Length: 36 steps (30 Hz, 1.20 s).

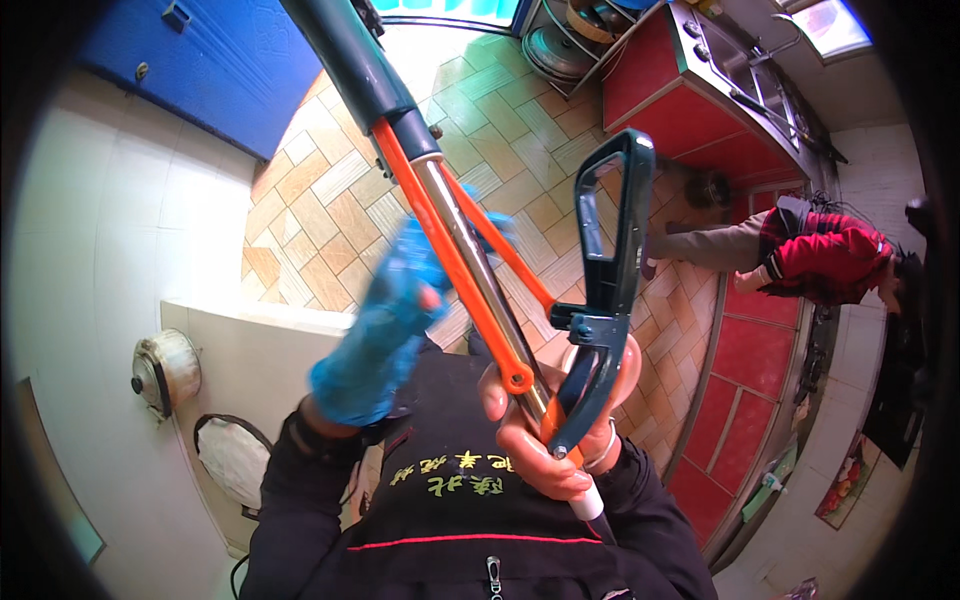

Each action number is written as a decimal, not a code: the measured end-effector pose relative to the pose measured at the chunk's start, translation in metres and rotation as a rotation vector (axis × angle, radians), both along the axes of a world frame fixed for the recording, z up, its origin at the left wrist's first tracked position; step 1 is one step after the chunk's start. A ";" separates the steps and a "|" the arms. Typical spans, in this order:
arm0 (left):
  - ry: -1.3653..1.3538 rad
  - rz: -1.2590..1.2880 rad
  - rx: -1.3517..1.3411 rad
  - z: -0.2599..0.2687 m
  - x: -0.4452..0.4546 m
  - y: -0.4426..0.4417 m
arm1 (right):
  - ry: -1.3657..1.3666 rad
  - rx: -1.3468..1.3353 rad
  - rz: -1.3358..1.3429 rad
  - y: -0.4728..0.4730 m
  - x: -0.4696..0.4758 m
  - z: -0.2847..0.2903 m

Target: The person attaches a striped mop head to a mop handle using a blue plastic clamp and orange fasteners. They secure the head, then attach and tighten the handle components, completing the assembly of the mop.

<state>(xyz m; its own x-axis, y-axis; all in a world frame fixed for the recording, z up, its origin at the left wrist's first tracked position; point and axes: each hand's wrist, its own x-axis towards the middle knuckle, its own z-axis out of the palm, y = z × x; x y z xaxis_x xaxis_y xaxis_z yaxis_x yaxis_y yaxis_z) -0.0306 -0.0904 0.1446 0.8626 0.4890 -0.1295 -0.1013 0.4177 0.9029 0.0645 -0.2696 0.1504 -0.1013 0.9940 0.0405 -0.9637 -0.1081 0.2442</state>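
Observation:
A squeeze mop's metal pole (456,214) slants across the head view, with orange linkage rods (431,232) along it. A dark green plastic sleeve (360,67) covers its far part and runs out of the frame. My bare right hand (551,450) is wrapped around the lower pole, beside the dark green lever handle (611,232), which is swung out from the pole. My left hand (412,285), in a blue glove with skin showing at one spot, is blurred. Its fingers reach behind the pole; whether they grip it is hidden.
A person (817,244) stands at right by the red cabinets (757,300). A sink (739,56) is beyond, and a rack (562,56) holds pans. At left are a blue door (202,67), a low wall (247,322) and a lidded pot (169,371). Tiles (337,217) cover the floor.

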 end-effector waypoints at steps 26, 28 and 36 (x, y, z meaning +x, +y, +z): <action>-0.030 -0.310 -0.297 0.013 -0.010 -0.017 | -1.503 -0.597 -0.151 -0.014 0.001 0.036; 0.027 -0.294 -0.324 0.010 -0.016 -0.016 | -1.492 -0.612 -0.226 -0.019 -0.006 0.029; 0.069 -0.110 -0.350 -0.005 -0.055 -0.037 | -0.813 -0.715 -0.205 -0.024 -0.019 0.001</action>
